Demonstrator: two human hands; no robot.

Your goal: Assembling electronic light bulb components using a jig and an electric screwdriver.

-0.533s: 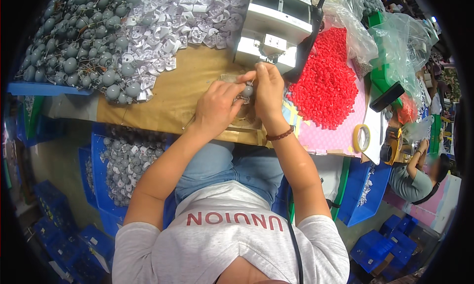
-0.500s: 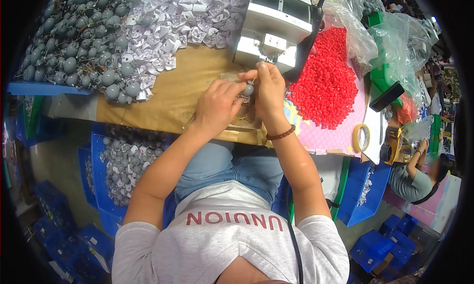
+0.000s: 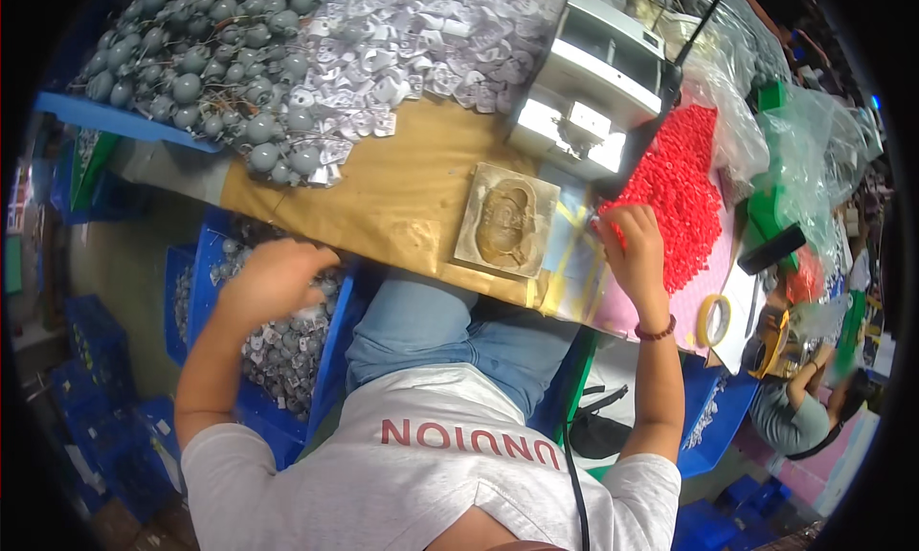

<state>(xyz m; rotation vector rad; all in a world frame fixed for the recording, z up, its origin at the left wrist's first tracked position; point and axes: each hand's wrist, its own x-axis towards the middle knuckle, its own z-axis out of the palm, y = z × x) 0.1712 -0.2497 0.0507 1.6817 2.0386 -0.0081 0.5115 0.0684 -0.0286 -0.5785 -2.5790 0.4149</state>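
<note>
My left hand point(image 3: 280, 275) hovers over a blue bin point(image 3: 341, 345) of grey balls with white parts, its thumb apart from the bent fingers and nothing visible between them. At the left edge of a heap of small red plastic pieces point(image 3: 684, 202), my right hand point(image 3: 638, 251) has its fingertips drawn together. Whatever they pinch is too small to make out. Between the hands, a square block-shaped fixture point(image 3: 469, 233) with a rounded hollow lies on the brown table covering point(image 3: 383, 202).
Grey balls with wires point(image 3: 187, 87) and white plastic parts point(image 3: 412, 44) are heaped at the back left. Behind the fixture stands a white-and-black machine point(image 3: 608, 53). A yellow tape roll point(image 3: 712, 319) and a black oblong object point(image 3: 772, 250) are at right. Another person point(image 3: 799, 412) sits far right.
Both hands have left the grey ball they held together over the fixture. My left hand moved left over the bin, my right hand right to the red heap. The view has shifted and tilted.
</note>
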